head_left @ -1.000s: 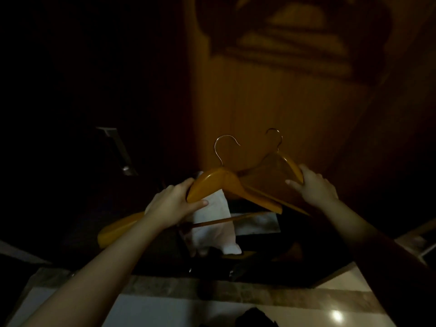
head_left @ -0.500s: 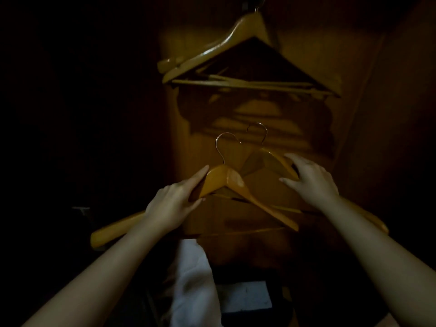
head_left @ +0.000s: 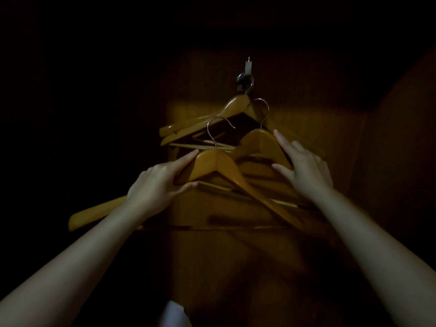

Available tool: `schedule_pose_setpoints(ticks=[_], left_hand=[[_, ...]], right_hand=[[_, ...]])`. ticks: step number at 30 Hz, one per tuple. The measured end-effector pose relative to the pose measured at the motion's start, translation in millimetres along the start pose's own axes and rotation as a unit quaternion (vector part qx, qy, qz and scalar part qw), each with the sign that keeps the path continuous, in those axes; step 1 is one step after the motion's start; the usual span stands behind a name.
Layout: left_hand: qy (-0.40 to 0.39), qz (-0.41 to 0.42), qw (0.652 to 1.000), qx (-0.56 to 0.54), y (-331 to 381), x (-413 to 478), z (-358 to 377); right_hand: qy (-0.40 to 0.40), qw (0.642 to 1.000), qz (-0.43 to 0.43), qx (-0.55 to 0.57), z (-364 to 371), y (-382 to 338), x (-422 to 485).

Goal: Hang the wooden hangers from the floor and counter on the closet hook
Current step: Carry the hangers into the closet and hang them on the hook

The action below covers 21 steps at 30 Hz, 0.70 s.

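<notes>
Both hands have risen toward the closet hook, now in view. The left hand pinches the near hanger between thumb and forefinger, and the right hand grips the far hanger by its shoulder. The far hanger's wire loop now sits just below the hook, beside the hung hangers.

White object cut by bottom edge, closet hook blurred, surroundings lost in darkness

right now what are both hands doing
Left hand: pinches the nearer wooden hanger beside its neck.
Right hand: holds the farther wooden hanger by its shoulder.
</notes>
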<state>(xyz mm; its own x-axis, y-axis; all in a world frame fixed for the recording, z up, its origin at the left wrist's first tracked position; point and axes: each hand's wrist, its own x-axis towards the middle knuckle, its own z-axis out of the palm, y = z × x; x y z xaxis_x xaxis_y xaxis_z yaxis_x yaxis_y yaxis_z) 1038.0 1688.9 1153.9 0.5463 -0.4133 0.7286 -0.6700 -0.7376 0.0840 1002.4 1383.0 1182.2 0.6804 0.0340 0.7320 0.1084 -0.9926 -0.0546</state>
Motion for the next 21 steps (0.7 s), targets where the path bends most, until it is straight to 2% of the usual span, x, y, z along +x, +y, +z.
schedule_pose_setpoints(ticks=[6,12,21], left_hand=[[0.037,0.023,0.999,-0.011,-4.1,38.0,-18.7],[0.066,0.005,0.995,-0.081,-5.9,61.6,-23.9],[0.094,-0.023,0.989,-0.113,-2.7,75.1,-24.7]], right_hand=[[-0.032,0.999,0.015,0.011,-12.3,12.4,52.8],[-0.030,0.998,0.009,0.054,-6.4,20.7,99.4],[-0.036,0.995,0.002,0.092,8.3,20.6,149.6]])
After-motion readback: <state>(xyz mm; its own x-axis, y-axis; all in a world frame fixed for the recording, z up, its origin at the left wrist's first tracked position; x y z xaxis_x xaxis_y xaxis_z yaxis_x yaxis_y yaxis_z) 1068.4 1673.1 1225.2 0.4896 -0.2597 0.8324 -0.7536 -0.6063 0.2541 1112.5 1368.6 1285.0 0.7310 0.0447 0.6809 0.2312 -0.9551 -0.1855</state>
